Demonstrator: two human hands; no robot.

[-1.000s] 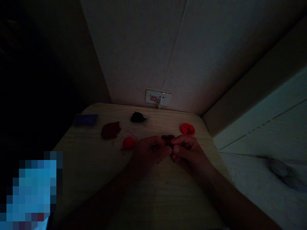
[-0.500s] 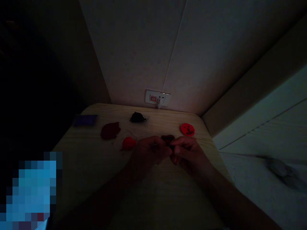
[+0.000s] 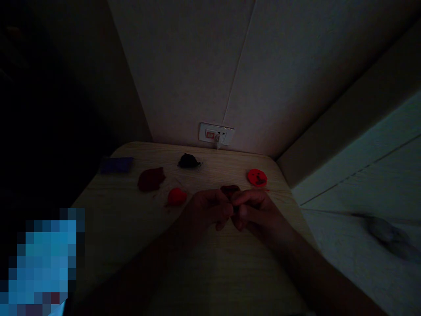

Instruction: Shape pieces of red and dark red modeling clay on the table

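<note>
My left hand [image 3: 212,210] and my right hand [image 3: 258,210] meet over the table, fingertips pinched close together. A small dark bit shows between them, too dim and too covered to make out. Just behind the fingers lies a dark red piece [image 3: 230,189], partly hidden by my hands; it looks like modelling clay. A bright red disc [image 3: 257,177] with dark face-like marks rests beyond my right hand. Left of my left hand is a bright red lump [image 3: 176,196] on a clear wrapper.
On the wooden table [image 3: 210,272] are also a dark red flattened piece [image 3: 150,179], a black lump [image 3: 188,161] on a wrapper and a purple packet [image 3: 116,165]. A wall socket [image 3: 216,134] with a plug is behind. A blurred-out bluish patch [image 3: 46,259] fills the lower left.
My fingertips have shifted slightly against each other, and the fingers of my left hand have curled a little differently. The pieces on the table have stayed in place.
</note>
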